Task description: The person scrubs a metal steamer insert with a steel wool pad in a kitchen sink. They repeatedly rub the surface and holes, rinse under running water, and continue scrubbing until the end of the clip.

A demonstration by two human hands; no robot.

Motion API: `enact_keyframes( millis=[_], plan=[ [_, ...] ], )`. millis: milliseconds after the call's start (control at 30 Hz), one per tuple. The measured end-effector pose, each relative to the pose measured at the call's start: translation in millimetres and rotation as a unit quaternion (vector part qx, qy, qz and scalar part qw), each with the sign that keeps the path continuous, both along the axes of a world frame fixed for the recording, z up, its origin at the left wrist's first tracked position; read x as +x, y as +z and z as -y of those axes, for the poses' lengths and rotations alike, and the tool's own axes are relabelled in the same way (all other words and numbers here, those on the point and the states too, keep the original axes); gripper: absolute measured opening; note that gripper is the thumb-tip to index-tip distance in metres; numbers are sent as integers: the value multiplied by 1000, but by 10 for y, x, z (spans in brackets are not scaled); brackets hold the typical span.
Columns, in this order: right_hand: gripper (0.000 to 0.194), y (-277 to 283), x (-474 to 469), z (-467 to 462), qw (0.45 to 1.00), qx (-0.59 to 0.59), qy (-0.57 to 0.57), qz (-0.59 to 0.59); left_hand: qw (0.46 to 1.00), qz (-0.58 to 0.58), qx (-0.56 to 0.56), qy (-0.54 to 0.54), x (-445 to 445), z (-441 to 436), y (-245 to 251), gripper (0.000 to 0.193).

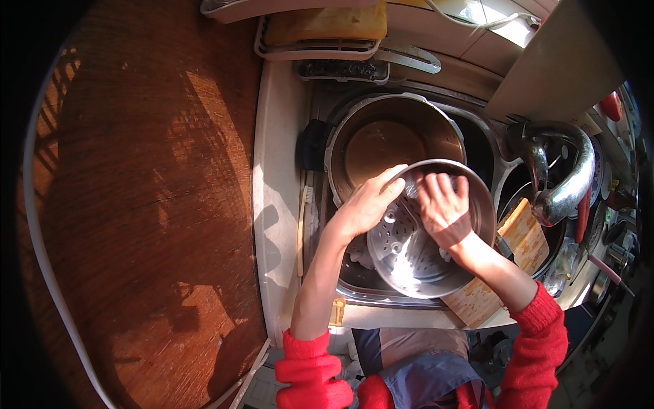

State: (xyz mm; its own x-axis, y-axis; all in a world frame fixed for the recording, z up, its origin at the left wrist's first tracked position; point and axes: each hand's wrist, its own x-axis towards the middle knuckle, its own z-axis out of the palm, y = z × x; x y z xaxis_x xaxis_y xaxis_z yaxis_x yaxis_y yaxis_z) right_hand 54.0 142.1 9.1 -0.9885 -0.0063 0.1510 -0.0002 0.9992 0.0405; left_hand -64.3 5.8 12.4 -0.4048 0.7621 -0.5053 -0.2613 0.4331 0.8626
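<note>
A round metal steamer basket with a perforated bottom [403,240] is held tilted over the sink. My left hand [369,202] grips its left rim, with the thumb over the edge. Inside the basket, my right hand [443,207] presses its bent fingers against the upper inner wall. Something greyish and mesh-like, perhaps a scouring pad, shows partly under those fingers; they hide most of it. Behind the basket stands a large pressure-cooker pot [388,138], its inside brownish and its black side handle at the left. The basket overlaps the pot's near rim.
At the right a chrome faucet [564,199] curves over the second basin. A wooden cutting board [526,240] leans there, near another board [475,301] at the front edge. A long brush [302,225] lies left of the sink. Dish racks [322,51] stand at the back.
</note>
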Motion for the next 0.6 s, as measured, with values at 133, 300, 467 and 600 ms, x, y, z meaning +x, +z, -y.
enact_keyframes(
  millis=[133,300,467,600],
  plan=[
    [43,-32,10,-199,988,94,-108,64,991,7,28,131,232,86,-73,52],
    [46,-48,-154,-247,993,40,-92,61,979,-53,15,197,488,124,-83,53],
    [41,128,-187,171,986,-68,107,105,967,-95,44,230,541,107,-115,54],
    [37,126,-71,146,972,-119,196,45,966,-50,0,254,561,101,-105,51]
  ],
)
